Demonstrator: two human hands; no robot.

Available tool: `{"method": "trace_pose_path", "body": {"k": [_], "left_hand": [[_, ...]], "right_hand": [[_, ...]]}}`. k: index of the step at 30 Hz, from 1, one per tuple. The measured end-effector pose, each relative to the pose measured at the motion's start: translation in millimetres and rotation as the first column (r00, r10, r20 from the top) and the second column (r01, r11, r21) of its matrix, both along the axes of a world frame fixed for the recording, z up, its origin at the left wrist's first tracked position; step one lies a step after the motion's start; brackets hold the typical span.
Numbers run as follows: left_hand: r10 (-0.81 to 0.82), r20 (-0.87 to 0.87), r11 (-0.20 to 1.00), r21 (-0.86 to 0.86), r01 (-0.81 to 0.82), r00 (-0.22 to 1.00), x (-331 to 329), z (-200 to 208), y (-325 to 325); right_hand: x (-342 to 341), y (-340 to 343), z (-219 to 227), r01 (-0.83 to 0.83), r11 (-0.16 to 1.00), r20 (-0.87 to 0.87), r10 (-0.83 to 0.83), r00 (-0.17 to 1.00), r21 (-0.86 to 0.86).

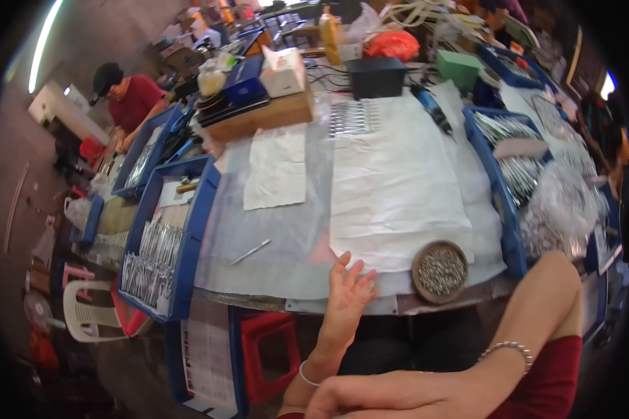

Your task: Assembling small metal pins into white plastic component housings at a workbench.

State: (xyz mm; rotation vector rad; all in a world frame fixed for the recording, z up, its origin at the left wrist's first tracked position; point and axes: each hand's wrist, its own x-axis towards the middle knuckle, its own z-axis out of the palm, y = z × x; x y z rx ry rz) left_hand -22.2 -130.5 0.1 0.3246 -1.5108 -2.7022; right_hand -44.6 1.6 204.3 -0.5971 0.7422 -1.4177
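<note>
My left hand (pixel 351 297) is raised at the table's front edge, fingers spread and nothing in them. It is over the near edge of a large white sheet (pixel 398 188). My right hand (pixel 398 397) reaches across at the bottom of the view; its fingers bend out of sight at the lower edge, so what they hold cannot be seen. A round brown bowl (pixel 418 274) full of small metal pieces stands right of my left hand. To its left, a thin silver metal tool (pixel 250 251) lies on clear plastic. Several similar metal tools (pixel 354 117) lie in a row on the sheet's far end.
Blue trays (pixel 182 279) of metal tools stand at the left; another blue tray (pixel 514 244) and a plastic bag (pixel 562 202) are at the right. A blue rotary tool (pixel 432 108) and black box (pixel 376 77) sit behind. A red stool (pixel 269 349) is below; a person (pixel 136 101) works far left.
</note>
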Motion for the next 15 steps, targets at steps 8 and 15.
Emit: {"method": "trace_pose_path", "body": {"k": [8,15], "left_hand": [[0.019,-0.110,0.998,-0.053,-0.025,0.994,55,30,27],[0.187,-0.018,0.772,-0.615,-0.159,0.982,84,-50,25]], "right_hand": [[51,-6,-10,0.080,0.995,-0.036,-0.082,0.996,-0.066],[58,1,-18,0.000,0.788,-0.661,-0.516,0.545,-0.616]]}}
